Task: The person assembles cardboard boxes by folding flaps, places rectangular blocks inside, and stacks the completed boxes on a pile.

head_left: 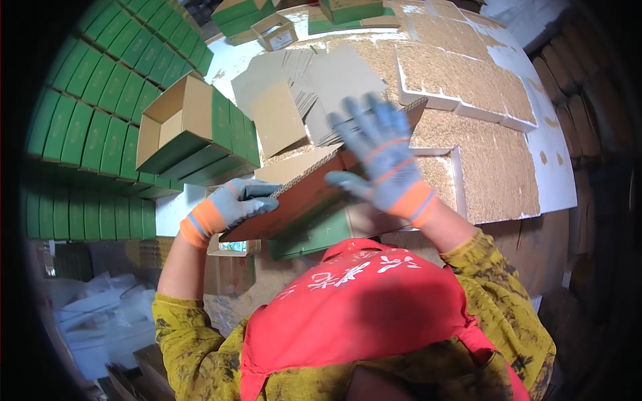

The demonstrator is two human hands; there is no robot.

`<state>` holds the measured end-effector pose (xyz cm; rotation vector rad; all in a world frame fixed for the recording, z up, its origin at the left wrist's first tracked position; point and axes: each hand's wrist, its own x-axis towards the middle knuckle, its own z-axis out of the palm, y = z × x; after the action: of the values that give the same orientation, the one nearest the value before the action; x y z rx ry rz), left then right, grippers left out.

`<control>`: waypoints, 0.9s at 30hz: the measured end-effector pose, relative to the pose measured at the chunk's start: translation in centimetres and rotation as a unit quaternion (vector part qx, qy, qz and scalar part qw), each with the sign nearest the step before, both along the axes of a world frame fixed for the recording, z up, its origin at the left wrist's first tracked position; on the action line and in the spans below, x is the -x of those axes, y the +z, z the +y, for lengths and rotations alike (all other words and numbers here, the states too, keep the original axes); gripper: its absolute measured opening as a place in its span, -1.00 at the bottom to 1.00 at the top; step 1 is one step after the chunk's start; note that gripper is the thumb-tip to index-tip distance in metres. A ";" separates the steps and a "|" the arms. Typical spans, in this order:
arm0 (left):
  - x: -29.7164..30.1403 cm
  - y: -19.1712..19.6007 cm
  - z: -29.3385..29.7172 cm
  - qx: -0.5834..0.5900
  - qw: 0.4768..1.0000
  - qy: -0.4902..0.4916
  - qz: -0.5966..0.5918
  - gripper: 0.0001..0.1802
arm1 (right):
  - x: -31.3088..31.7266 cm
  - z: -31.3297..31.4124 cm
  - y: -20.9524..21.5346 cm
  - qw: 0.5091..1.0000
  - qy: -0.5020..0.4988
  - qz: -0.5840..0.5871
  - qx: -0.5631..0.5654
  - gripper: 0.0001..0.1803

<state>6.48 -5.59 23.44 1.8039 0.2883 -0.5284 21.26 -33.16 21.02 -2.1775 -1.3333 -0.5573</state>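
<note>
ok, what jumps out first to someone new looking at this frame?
The two grey-and-orange gloved hands at centre: the left hand grips a flat cardboard box blank, the right hand is spread open above it. Left of them, an open green carton sits before stacked green boxes.

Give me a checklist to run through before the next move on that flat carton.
1. Left hand grips the flat carton at its left edge: ok.
2. Right hand open, fingers spread, flat above the carton: ok; contact cannot tell.
3. Carton unfolded yet: not ok, it lies flat.
4. Open green box close by on the left: ok.
5. Cardboard sheets within reach behind: ok.
6. Both gloves on: ok.
</note>
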 end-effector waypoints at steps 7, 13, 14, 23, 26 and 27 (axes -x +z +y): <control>0.0 -1.4 0.3 -0.058 0.995 -0.019 -0.085 -0.61 | 3.0 -4.8 -2.3 0.995 0.058 0.033 0.074 -0.33; -0.1 0.4 1.4 -0.185 0.924 0.208 -0.262 -0.80 | 3.3 -8.3 -2.0 0.951 0.095 0.251 -0.150 -0.65; 0.3 -0.4 1.7 -0.237 0.905 0.217 -0.278 -0.77 | 3.2 -8.9 -1.4 0.952 0.094 0.251 -0.149 -0.65; -3.0 -6.2 -5.1 -0.363 0.904 -0.196 -0.111 -0.53 | 4.3 -4.3 0.6 0.864 0.297 0.383 0.134 -0.51; -3.3 -6.2 -0.7 0.129 0.990 0.016 0.063 -0.28 | 2.2 -2.4 -2.5 0.790 0.105 0.601 0.052 -0.42; -2.8 -6.1 -0.5 0.158 0.987 -0.014 0.026 -0.21 | 2.3 -1.9 -5.4 0.833 0.055 0.546 0.064 -0.40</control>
<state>9.23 -6.14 17.37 1.4903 0.2009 -0.6057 18.96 -35.04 15.62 -1.9128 -0.8044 0.7768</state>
